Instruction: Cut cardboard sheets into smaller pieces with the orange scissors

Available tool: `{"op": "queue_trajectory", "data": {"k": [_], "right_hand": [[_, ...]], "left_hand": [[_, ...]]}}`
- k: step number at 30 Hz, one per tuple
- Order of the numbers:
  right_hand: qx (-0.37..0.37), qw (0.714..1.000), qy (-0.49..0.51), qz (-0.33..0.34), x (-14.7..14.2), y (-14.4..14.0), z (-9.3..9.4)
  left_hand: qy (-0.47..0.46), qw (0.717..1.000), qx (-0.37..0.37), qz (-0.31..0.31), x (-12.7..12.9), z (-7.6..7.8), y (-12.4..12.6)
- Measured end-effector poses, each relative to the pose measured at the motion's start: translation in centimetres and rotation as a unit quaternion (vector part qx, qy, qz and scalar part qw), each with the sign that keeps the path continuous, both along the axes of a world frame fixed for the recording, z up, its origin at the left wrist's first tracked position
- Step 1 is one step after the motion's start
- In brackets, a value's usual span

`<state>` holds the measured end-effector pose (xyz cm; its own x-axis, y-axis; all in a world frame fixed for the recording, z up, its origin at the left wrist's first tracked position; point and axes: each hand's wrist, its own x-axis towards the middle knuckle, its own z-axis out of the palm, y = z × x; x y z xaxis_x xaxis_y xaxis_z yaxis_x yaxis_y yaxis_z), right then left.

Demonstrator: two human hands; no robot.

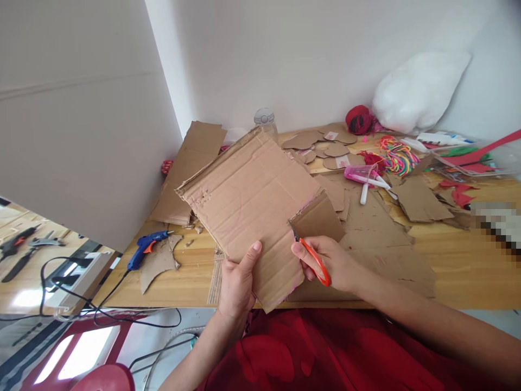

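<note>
My left hand (240,279) grips the lower left edge of a large cardboard sheet (260,195), its thumb lying on top. Faint pink drawn lines run over the sheet. Orange-handled scissors (319,260) are in my right hand (325,258), fingers wrapped round the loops. Their blades meet the sheet's right side, at the corner of a cut. A darker flap of cardboard (319,217) bends away just beyond the blades; whether it is still joined to the sheet I cannot tell. The sheet is held tilted above the table.
A blue glue gun (146,248) with a black cord lies at left beside a cardboard scrap (160,263). Cut cardboard shapes (303,140), markers (364,193), colourful cords (396,155) and a white stuffing bag (419,89) lie toward the back right. A white panel (73,108) stands at left.
</note>
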<state>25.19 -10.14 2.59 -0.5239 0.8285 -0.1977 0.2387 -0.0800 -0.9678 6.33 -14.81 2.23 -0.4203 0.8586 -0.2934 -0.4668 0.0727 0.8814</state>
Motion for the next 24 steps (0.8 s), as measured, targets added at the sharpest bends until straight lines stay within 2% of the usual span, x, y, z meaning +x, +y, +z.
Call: {"op": "queue_trajectory", "data": {"k": [2, 8, 16, 21, 24], "right_hand": [[-0.011, 1.000, 0.004, -0.016, -0.1, 0.0, -0.3], [0.020, 0.999, 0.004, -0.039, -0.4, 0.4, -1.0], [-0.043, 0.997, 0.035, -0.046, -0.6, 0.3, -0.4], [0.050, 0.998, -0.018, -0.046, -0.6, 0.5, -0.7], [0.049, 0.998, -0.018, -0.042, -0.6, 0.7, -0.9]], "left_hand": [[-0.005, 1.000, -0.002, 0.001, 0.0, 0.0, 0.0], [-0.013, 1.000, -0.002, -0.001, -0.1, 0.0, 0.3], [0.005, 1.000, -0.003, -0.002, -0.6, -0.2, 0.4], [0.014, 1.000, 0.014, -0.006, -0.8, -0.2, 0.5], [0.013, 1.000, 0.015, -0.012, -1.1, -0.1, 0.6]]}}
